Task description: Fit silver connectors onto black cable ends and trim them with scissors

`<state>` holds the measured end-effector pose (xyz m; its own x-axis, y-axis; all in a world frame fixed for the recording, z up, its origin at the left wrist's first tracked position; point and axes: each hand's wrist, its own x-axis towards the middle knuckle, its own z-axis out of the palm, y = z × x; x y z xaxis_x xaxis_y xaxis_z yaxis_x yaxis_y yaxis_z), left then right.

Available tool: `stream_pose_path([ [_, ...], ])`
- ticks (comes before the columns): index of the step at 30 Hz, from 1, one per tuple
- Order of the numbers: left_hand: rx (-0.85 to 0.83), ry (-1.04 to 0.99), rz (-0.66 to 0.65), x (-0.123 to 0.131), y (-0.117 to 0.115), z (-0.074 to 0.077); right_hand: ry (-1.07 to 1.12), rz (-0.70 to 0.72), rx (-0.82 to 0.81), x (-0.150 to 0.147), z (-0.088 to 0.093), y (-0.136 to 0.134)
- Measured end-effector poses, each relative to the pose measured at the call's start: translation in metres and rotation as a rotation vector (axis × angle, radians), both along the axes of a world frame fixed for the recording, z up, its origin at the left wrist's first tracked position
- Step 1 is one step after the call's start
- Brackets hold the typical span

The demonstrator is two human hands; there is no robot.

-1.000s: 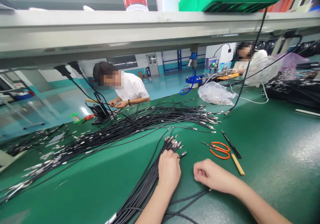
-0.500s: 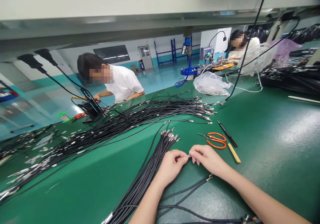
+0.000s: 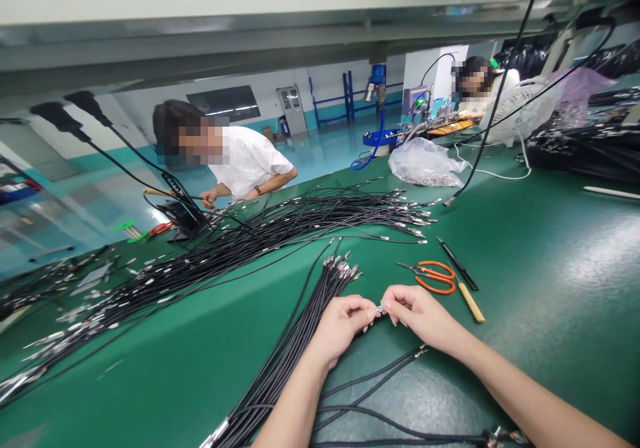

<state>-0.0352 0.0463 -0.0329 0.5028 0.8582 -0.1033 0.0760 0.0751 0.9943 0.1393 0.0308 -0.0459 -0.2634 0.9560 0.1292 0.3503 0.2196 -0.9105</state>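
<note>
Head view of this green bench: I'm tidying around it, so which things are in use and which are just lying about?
In use: left hand, right hand, small metal terminal between them, black cable bundle.
Lying about: orange-handled scissors, wooden-handled tool, plastic bag of metal parts.

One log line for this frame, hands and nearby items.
left hand: fingertips at small silver metal cable terminal | right hand: pinching same terminal | nearby: black cable bundle with metal ends; orange-handled steel scissors
</note>
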Motion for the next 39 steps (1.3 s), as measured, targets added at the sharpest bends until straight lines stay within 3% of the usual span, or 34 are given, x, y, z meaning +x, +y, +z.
stream_pose_path([
  [4, -0.064, -0.053, -0.011, -0.002, 0.000, 0.001, 0.036, 0.015, -0.022, 0.000, 0.000, -0.001],
  [11, -0.008, -0.062, 0.006, 0.002, -0.001, 0.000, 0.058, 0.024, -0.046, -0.002, 0.002, -0.001],
  [17, 0.281, 0.334, 0.017, 0.000, 0.003, -0.004, -0.042, -0.121, 0.032, -0.004, -0.006, 0.002],
  [21, 0.362, 0.669, -0.063, -0.006, 0.000, -0.006, -0.054, -0.057, 0.048, -0.004, -0.008, 0.001],
  [25, 0.381, 0.796, 0.042, 0.003, -0.013, -0.004, -0.063, 0.109, 0.030, -0.002, -0.019, -0.002],
  [30, 0.397, 0.993, 0.184, 0.003, -0.032, 0.002, -0.166, 0.128, 0.070, 0.006, -0.033, 0.002],
  [39, 0.431, 1.190, 0.346, -0.063, -0.091, -0.003, -0.259, 0.041, 0.167, 0.011, -0.004, -0.006],
])
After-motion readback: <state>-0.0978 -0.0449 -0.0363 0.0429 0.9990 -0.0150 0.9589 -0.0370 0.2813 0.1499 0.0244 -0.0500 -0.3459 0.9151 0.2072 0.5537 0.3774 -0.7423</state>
